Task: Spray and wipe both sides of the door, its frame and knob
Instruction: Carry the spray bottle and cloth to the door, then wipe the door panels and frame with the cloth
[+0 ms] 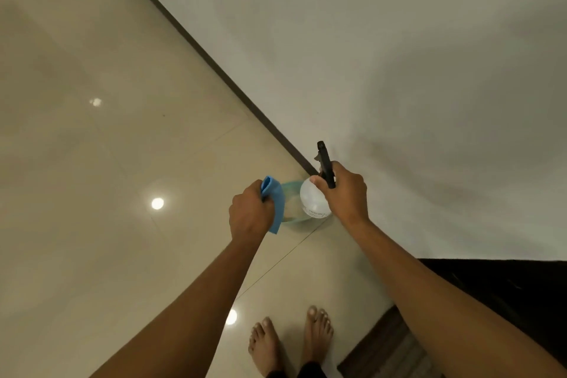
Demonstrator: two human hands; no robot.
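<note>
Gripping the neck of a clear spray bottle (313, 201), the person's right hand (346, 193) has its fingers curled round the black trigger head (325, 164), with the thumb laid across the bottle's shoulder. The nozzle points up and away toward the pale wall (383, 55). The bottle hangs upright just above the floor, its rounded body pale and translucent, with a faint label near its base.

Just to its left, the left hand (250, 213) is closed round a folded blue cloth (274, 202), which sticks out above and below the fist. The cloth's edge sits close to the bottle; whether the two touch cannot be told. A greenish translucent shape (293, 187) shows between cloth and bottle; what it is cannot be told.

The door itself and its knob are not plainly seen. A dark panel (506, 291) at the lower right, behind the right forearm, may be part of the doorway, and a dark wood-grained strip (389, 347) lies on the floor beneath it.

A dark skirting strip (214, 67) runs diagonally where the wall meets the glossy beige floor tiles (92, 163), which reflect round ceiling lights (157, 203). Two bare feet (291, 341) stand at the bottom of the view.
</note>
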